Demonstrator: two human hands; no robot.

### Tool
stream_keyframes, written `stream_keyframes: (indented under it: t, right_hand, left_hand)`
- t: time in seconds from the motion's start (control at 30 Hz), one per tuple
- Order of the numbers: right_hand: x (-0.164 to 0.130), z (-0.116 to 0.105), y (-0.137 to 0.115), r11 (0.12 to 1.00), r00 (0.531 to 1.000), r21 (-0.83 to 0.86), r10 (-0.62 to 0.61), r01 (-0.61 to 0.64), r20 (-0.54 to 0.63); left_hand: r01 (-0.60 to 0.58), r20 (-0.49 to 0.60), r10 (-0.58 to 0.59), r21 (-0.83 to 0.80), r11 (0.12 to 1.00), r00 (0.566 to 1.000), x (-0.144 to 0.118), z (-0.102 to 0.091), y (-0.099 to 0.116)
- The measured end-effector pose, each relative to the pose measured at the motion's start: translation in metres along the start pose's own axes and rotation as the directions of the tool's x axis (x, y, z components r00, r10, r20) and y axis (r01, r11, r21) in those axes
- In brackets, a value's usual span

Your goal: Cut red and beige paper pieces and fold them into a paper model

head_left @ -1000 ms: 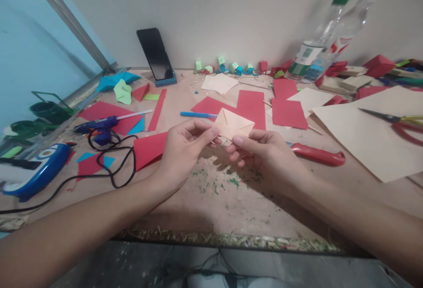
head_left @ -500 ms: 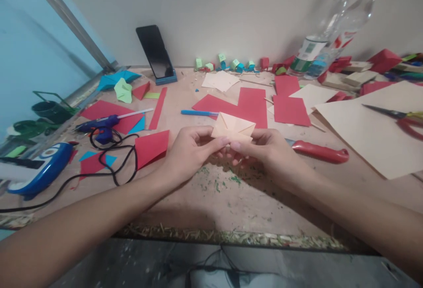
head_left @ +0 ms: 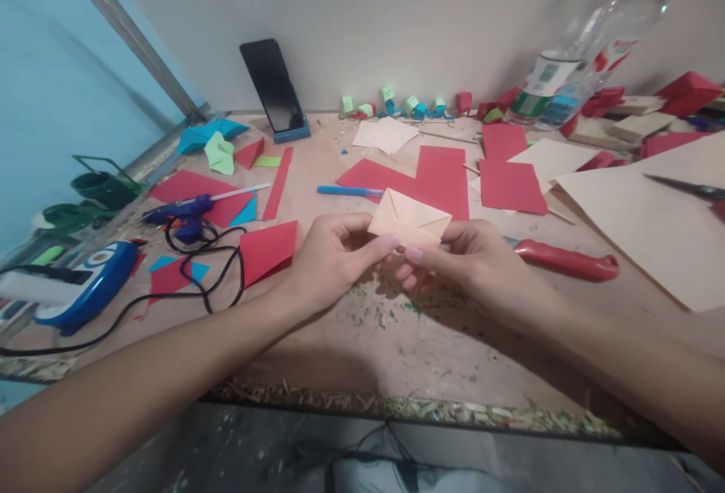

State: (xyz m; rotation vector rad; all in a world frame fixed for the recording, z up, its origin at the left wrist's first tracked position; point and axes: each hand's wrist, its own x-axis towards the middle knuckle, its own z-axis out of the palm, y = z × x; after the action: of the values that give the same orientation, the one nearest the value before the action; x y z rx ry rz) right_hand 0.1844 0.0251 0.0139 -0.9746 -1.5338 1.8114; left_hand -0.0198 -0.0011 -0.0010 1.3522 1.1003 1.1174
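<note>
A small cream paper [head_left: 408, 215], folded like an envelope with slanting creases, is held up above the table between both hands. My left hand [head_left: 343, 259] pinches its lower left edge, thumb in front and fingers behind. On its lower right side, my right hand [head_left: 461, 255] grips it the same way, the two thumb tips close together. Some fingers are hidden behind the paper. Behind it lie a blue pen [head_left: 348, 191] and red paper pieces [head_left: 442, 176]. A red-handled knife [head_left: 566, 259] lies right of my right hand.
At left are a glue gun [head_left: 181, 210] with a black cord, a blue-and-white tape dispenser [head_left: 94, 285] and red paper [head_left: 269, 251]. A phone [head_left: 273, 89] leans on a stand at the back. Bottles [head_left: 547, 85], large cream paper [head_left: 651, 214] and scissors [head_left: 688, 186] are at right.
The folded cream paper has tilted slightly, its right side dipping, with both hands still on it. The whole view has shifted a little, so the tabletop things appear farther right.
</note>
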Motion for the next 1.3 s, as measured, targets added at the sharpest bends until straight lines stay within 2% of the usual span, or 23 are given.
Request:
stream_keyframes:
  t: [0.17,0.27,0.37,0.57,0.6,0.77,0.83,0.9,0.97,1.03,1.1,1.17,1.2,1.3]
  right_hand:
    - [-0.002,0.003,-0.004,0.999,0.998,0.050,-0.003,-0.001,0.067]
    - [-0.003,0.002,-0.002,0.997,0.998,0.076,0.022,-0.027,0.065]
    - [-0.002,0.000,0.000,0.997,0.997,0.049,0.056,-0.059,0.051]
    - [-0.003,-0.005,-0.001,0.998,0.996,0.003,0.063,-0.063,0.062]
    - [-0.003,-0.006,-0.001,0.998,0.997,0.002,0.056,-0.056,0.048]
    - [-0.001,-0.010,0.000,0.999,0.996,-0.012,0.051,-0.052,-0.073]
    - [0.001,-0.008,0.000,0.999,0.993,-0.028,0.042,-0.046,-0.111]
    - [0.001,-0.005,0.000,1.000,0.988,-0.011,0.011,-0.013,-0.152]
    - [0.001,0.000,-0.001,1.000,0.978,0.002,-0.029,0.030,-0.204]
    - [-0.001,0.004,-0.001,0.998,0.962,-0.018,-0.067,0.064,-0.265]
    - [-0.003,0.007,-0.002,0.995,0.948,-0.044,-0.102,0.093,-0.302]
    - [-0.004,0.009,-0.002,0.993,0.949,-0.037,-0.120,0.115,-0.291]
    - [-0.005,0.009,-0.002,0.993,0.954,-0.025,-0.120,0.117,-0.274]
    - [-0.004,0.008,-0.002,0.995,0.963,0.038,-0.082,0.095,-0.258]
  left_hand:
    - [-0.003,0.041,0.007,-0.091,0.996,0.999,0.001,0.003,0.002]
    - [0.050,0.003,-0.050,-0.114,0.992,0.999,0.002,0.002,0.003]
    - [0.086,-0.008,-0.087,-0.104,0.991,0.996,0.002,0.000,0.004]
    - [0.076,-0.011,-0.078,-0.098,0.992,0.997,0.001,-0.003,0.004]
    - [0.080,-0.001,-0.081,-0.099,0.992,0.997,0.002,-0.003,0.003]
    - [0.141,0.183,-0.135,-0.023,0.990,0.974,0.003,-0.005,0.003]
    - [0.086,0.144,-0.088,0.017,0.996,0.986,0.003,-0.004,0.003]
    - [-0.029,0.013,0.028,0.071,0.997,1.000,0.002,-0.002,0.004]
    - [-0.155,-0.108,0.176,0.181,0.971,0.978,0.000,0.000,0.006]
    - [-0.254,-0.118,0.306,0.327,0.910,0.945,-0.002,0.002,0.007]
    - [-0.316,-0.034,0.370,0.452,0.834,0.928,-0.003,0.003,0.008]
    - [-0.331,0.021,0.372,0.507,0.796,0.928,-0.004,0.004,0.008]
    - [-0.312,0.029,0.344,0.497,0.810,0.939,-0.004,0.005,0.007]
    - [-0.215,0.041,0.213,0.307,0.927,0.976,-0.004,0.005,0.004]
